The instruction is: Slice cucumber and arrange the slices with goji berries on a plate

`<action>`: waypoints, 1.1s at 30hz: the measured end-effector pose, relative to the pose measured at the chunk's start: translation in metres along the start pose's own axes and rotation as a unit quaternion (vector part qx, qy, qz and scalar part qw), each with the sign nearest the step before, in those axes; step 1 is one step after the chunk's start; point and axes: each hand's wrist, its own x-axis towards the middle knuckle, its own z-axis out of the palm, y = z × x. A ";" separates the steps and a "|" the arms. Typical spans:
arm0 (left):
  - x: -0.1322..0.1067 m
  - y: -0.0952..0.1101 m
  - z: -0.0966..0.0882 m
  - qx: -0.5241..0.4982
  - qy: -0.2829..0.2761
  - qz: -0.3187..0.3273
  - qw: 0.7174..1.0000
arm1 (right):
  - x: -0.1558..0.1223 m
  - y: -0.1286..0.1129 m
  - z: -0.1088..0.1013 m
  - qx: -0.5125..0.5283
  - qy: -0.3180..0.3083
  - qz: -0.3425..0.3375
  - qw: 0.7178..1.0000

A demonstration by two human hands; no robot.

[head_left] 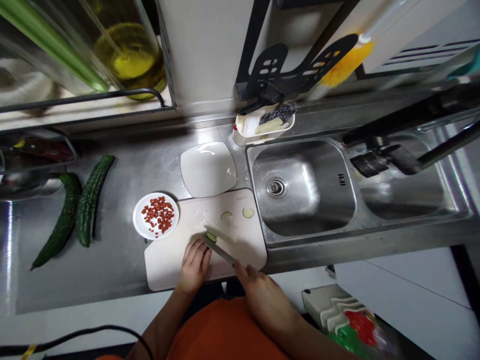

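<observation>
My right hand (262,290) is closed round the handle of a kitchen knife (223,254), its blade angled up and left over the cutting board (165,265). A small piece of cucumber (211,237) with a pale cut face and dark green rim shows against the blade's tip. Beside the blade, my left hand (195,262) has its fingers bent and pressed together on the cucumber, most of which they hide. Farther right on the board lie a thin cucumber slice (226,215) and a rounder, pale slice (248,213).
A white dish of chopped red pieces (159,215) stands at the board's left corner. Behind the board is a white plate (208,170). Two whole cucumbers (62,220) lie left. At right are the steel sink (303,185) and black faucet (386,160).
</observation>
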 end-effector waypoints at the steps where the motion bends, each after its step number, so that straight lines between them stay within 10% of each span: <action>1: 0.000 0.000 0.000 -0.001 0.001 -0.001 1.000 | 0.000 0.000 0.000 0.003 -0.002 -0.001 1.000; 33: 0.006 0.003 0.000 -0.006 0.011 0.010 1.000 | 0.008 -0.009 -0.018 -0.002 0.004 -0.010 1.000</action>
